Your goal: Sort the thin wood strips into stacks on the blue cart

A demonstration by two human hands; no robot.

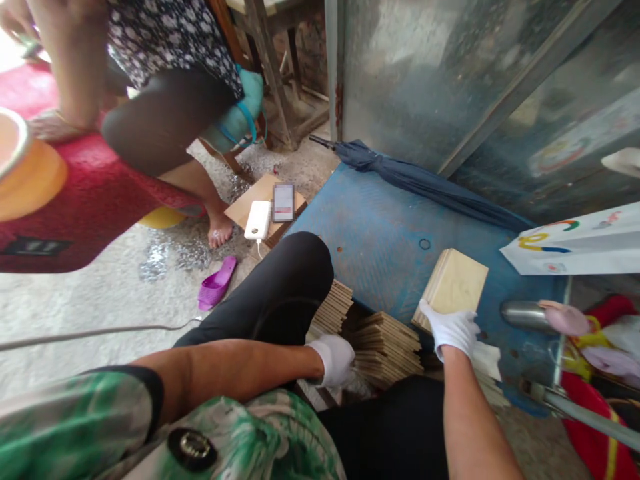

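My right hand (456, 331), in a white glove, grips the near end of a small stack of thin wooden boards (459, 280). The stack rests on a blue platform (385, 233), with its broad pale face upward. My left hand (333, 360), gloved too, is low between my knees, curled with its fingertips turned down and hidden. Right beside it is a larger bundle of boards (387, 347), seen edge-on and fanned a little. More boards (335, 303) stand behind it, partly covered by my knee.
A folded dark umbrella (425, 187) lies along the platform's back, by glass panels. At right are a white paper bag (585, 243) and a metal cylinder (525, 315). A white power bank (257, 220) and a phone (283, 202) lie left, near a purple slipper (217, 283). Another person (170, 113) sits beyond.
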